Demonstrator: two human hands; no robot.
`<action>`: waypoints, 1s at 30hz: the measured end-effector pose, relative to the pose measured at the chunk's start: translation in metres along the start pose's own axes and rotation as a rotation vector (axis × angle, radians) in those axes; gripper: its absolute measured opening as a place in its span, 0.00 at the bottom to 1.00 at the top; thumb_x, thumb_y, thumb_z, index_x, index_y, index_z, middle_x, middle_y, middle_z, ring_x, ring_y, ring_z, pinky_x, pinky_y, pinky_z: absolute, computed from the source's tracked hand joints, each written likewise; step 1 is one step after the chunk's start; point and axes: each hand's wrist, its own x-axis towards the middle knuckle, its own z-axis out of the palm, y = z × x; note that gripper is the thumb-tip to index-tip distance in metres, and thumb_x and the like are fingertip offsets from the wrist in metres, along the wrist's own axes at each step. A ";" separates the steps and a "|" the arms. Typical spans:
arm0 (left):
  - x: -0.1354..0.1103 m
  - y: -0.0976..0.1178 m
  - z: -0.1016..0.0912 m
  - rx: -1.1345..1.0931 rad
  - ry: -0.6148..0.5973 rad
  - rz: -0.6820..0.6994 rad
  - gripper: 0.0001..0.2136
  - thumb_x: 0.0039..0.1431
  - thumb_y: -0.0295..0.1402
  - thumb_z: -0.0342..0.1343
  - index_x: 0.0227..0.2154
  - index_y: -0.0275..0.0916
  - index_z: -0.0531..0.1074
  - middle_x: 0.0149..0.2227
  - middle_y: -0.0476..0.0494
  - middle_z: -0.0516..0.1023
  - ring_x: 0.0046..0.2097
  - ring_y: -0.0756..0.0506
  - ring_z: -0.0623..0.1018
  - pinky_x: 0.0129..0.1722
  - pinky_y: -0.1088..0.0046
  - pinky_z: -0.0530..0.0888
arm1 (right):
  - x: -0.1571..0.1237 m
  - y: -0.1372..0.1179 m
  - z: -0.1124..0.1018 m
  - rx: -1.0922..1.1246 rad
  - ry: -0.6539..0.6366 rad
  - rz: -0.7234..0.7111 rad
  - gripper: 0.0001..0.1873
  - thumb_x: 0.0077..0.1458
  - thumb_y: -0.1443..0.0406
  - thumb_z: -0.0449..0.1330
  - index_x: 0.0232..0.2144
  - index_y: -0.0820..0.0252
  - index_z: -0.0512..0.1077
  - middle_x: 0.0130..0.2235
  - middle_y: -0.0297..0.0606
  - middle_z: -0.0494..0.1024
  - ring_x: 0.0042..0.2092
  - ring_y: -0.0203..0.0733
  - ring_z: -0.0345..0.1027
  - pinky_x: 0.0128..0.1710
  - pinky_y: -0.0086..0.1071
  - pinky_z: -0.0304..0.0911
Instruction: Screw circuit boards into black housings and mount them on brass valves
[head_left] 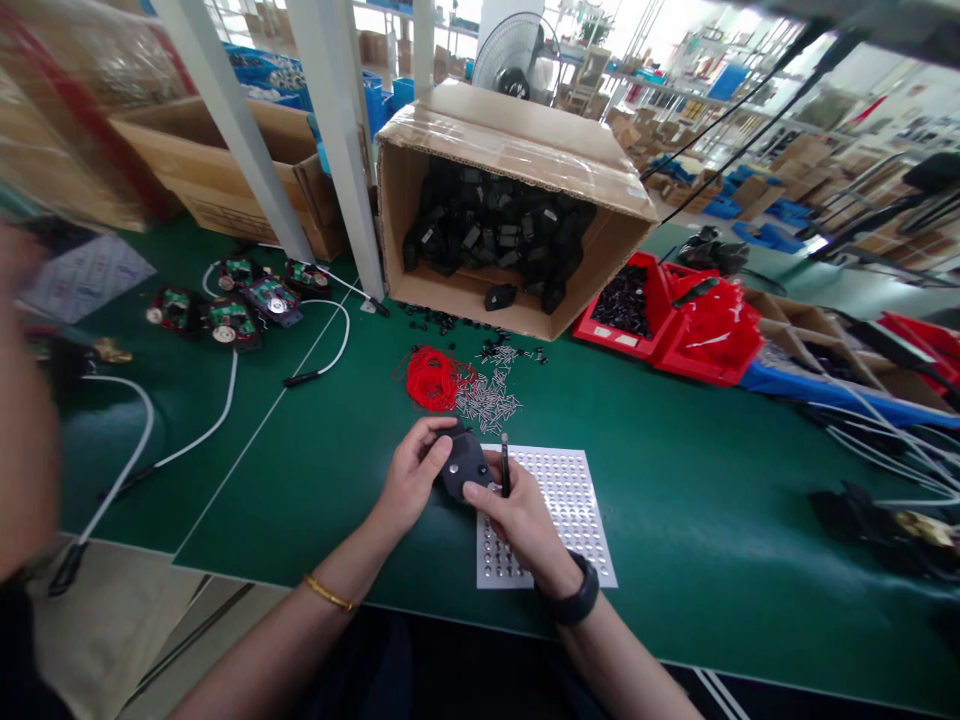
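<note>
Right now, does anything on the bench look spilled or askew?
Possibly: metal pieces lie scattered loose on the bench beside the red cord, like a spill, though perhaps deliberate. Behind them, the carton lies on its side, black parts near its open mouth. The held housing shows no obvious damage.

Workshop; circuit boards (230, 315); red parts bins (615, 338)

Left forearm (296, 640) slants up from bottom left, right forearm (622, 655) from bottom right; left hand (409, 475) and right hand (521, 515) nearly meet below centre, fingers (429, 428) curled, 2 thumbs (437, 457) uppermost!
</note>
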 end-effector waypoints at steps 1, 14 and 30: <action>0.001 0.000 0.001 0.010 0.008 0.006 0.15 0.58 0.43 0.50 0.41 0.36 0.68 0.34 0.47 0.73 0.36 0.47 0.72 0.36 0.73 0.68 | 0.001 -0.001 0.001 -0.006 0.005 -0.008 0.26 0.42 0.58 0.68 0.43 0.61 0.68 0.37 0.38 0.76 0.40 0.45 0.70 0.40 0.36 0.65; -0.001 -0.009 -0.008 0.290 -0.283 0.122 0.38 0.36 0.30 0.67 0.52 0.42 0.56 0.52 0.41 0.65 0.50 0.40 0.70 0.50 0.63 0.66 | -0.017 0.009 0.018 -0.003 0.205 -0.081 0.21 0.44 0.59 0.66 0.40 0.59 0.67 0.34 0.36 0.75 0.36 0.43 0.71 0.34 0.35 0.68; -0.001 -0.027 0.006 0.360 -0.260 0.281 0.31 0.38 0.31 0.66 0.47 0.41 0.58 0.46 0.43 0.68 0.47 0.41 0.71 0.47 0.62 0.69 | -0.015 -0.059 -0.030 -1.036 -0.080 -0.608 0.29 0.46 0.60 0.63 0.50 0.62 0.60 0.44 0.46 0.68 0.41 0.47 0.69 0.33 0.37 0.69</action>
